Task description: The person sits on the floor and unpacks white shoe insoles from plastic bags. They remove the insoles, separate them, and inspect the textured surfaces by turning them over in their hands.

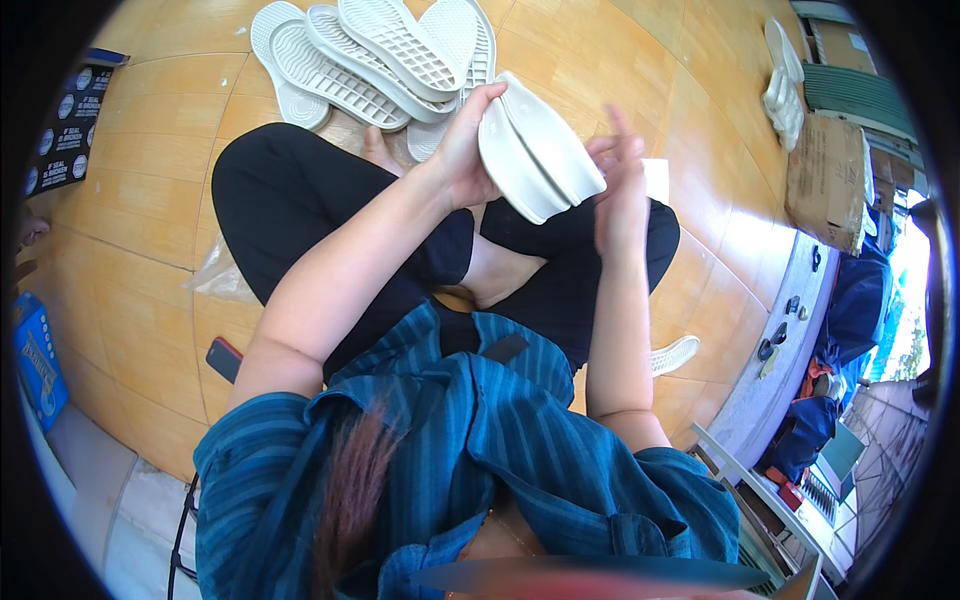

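My left hand (466, 150) grips a pair of off-white shoe soles (535, 150) above my crossed legs. The two soles lie against each other with their side walls showing, and my fingers are partly hidden behind them. Close by the right end of the pair is my right hand (622, 178), its fingers apart and the index finger stretched upward. Whether it touches the soles I cannot tell. Beyond my left hand, several similar soles with grid-patterned faces (385, 50) lie heaped on the floor.
Tan tiles (160, 190) cover the floor. A single sole (675, 355) lies to my right, and a phone (224, 359) to my left. More white soles (783, 85) and a cardboard box (826, 180) stand at the far right. A dark printed box (70, 130) is at the left.
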Tool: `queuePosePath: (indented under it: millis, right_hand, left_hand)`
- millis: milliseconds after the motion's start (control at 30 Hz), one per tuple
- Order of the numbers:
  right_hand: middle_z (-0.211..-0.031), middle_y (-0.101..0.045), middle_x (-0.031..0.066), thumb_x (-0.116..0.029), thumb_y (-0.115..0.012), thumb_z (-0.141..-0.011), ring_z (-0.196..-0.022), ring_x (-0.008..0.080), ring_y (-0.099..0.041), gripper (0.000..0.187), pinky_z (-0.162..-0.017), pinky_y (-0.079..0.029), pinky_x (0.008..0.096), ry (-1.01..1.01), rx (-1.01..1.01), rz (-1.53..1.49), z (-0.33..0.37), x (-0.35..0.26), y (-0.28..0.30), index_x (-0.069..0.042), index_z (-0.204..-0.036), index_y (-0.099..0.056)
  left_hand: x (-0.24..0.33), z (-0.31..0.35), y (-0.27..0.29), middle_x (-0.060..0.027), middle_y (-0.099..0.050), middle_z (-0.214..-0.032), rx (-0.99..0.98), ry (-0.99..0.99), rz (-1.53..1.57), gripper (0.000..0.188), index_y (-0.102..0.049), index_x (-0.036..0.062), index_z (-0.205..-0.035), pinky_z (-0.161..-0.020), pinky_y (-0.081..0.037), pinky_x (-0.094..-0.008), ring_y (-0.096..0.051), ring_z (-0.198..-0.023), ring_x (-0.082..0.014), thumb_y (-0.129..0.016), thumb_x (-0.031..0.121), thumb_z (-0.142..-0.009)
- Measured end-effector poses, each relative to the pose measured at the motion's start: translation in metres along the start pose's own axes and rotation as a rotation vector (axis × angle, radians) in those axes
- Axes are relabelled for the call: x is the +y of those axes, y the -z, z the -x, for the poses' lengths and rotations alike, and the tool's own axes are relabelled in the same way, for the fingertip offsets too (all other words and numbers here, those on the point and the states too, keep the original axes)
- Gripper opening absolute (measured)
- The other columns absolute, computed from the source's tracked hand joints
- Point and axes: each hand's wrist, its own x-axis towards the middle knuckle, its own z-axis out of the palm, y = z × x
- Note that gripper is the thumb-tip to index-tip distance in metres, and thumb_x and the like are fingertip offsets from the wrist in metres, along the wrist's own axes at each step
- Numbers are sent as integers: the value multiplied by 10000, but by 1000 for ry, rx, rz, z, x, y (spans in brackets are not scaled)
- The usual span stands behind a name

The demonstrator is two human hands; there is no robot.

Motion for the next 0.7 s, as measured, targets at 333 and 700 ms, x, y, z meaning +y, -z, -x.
queuePosePath:
  millis: [333, 700]
  right_hand:
    - [-1285, -557, 285, -530, -586, -852, -1211, 379, -552, 711, -1008, -429, 421, -673, -216, 1347, -147, 144, 153, 71, -1232, -591]
    - [-1196, -643, 207, -564, -582, -846, -1098, 349, -627, 659, -933, -485, 408, -577, -128, 1624, -104, 88, 89, -22, -1216, -636]
  left_hand:
    - [17, -8, 18, -269, -560, -1253, -237, -273, -49, 846, -382, 2, -1426, -779, -614, -376, -677, -989, -301, -473, 601, -835]
    - [26, -8, 24, -344, -513, -1252, -302, -280, 68, 914, -323, -31, -1448, -760, -619, -390, -658, -1021, -381, -481, 622, -830]
